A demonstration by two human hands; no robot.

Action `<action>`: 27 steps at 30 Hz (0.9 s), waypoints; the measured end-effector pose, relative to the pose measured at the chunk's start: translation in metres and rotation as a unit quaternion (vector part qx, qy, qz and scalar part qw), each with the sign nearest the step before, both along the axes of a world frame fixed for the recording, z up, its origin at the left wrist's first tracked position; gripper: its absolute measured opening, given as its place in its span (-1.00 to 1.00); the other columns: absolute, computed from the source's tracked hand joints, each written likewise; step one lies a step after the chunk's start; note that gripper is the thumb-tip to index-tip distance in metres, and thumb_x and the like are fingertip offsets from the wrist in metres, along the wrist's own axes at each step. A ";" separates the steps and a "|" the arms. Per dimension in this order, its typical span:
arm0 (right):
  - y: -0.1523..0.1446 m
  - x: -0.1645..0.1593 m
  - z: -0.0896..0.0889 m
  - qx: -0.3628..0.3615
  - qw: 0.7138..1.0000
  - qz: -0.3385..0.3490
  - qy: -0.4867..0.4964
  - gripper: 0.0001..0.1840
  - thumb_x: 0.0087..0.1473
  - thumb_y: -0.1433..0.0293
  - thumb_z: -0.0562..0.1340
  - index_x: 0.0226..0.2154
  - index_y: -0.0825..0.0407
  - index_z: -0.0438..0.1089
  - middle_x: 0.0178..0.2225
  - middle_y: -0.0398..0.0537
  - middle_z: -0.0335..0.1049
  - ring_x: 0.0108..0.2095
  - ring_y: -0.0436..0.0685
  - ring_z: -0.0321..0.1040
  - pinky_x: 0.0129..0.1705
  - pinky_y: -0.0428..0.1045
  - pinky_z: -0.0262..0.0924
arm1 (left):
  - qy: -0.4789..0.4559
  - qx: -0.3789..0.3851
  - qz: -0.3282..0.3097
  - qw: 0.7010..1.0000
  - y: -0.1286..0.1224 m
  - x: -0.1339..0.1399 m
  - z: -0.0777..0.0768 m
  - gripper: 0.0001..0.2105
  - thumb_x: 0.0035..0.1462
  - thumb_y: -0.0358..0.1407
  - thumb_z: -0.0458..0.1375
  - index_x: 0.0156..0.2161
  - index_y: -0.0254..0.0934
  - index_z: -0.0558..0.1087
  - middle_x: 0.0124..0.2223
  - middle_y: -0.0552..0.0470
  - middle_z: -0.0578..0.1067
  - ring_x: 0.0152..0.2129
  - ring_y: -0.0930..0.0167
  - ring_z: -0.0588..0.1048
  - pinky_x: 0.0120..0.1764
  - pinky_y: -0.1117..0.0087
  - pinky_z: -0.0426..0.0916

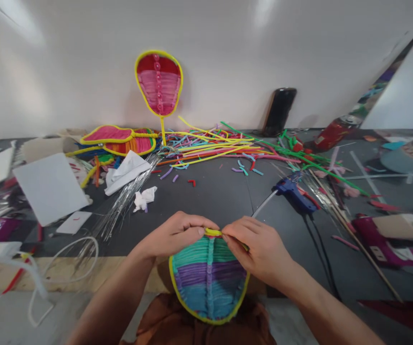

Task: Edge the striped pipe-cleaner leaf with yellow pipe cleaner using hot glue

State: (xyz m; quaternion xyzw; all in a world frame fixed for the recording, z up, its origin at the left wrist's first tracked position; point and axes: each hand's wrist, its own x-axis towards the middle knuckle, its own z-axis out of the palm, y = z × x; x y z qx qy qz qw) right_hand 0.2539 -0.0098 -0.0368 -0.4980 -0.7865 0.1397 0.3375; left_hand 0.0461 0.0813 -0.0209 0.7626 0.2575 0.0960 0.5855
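Observation:
Near my lap is a rounded pipe-cleaner panel (pixel 210 282) in green, purple and blue bands, with a twisted strip down its middle. A yellow pipe cleaner (pixel 212 232) runs around its edge. My left hand (pixel 181 233) pinches that yellow edge at the top, left of centre. Just to the right, my right hand (pixel 258 242) grips the same edge, its fingers covering the panel's upper right corner. The two hands are close together, with a short piece of yellow edging showing between them.
A pink, yellow-edged paddle shape (pixel 159 84) stands against the wall. Behind my hands lie loose pipe cleaners (pixel 213 148). A blue glue gun (pixel 297 194) with its cord is to the right, near a phone (pixel 280 111) and a red can (pixel 336 132). White paper (pixel 51 188) lies left.

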 end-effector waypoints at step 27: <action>-0.005 0.010 0.000 0.068 0.997 -0.030 0.012 -0.86 0.17 0.44 0.18 -0.34 0.01 0.47 -0.49 -0.13 0.44 -0.48 0.00 0.32 -0.41 -0.10 0.20 | 0.008 0.030 0.018 0.999 -0.003 0.006 -0.001 -0.76 0.14 -0.23 0.19 -0.13 -0.33 0.51 -0.22 -0.01 0.59 -0.30 0.41 0.53 -0.24 0.52 0.37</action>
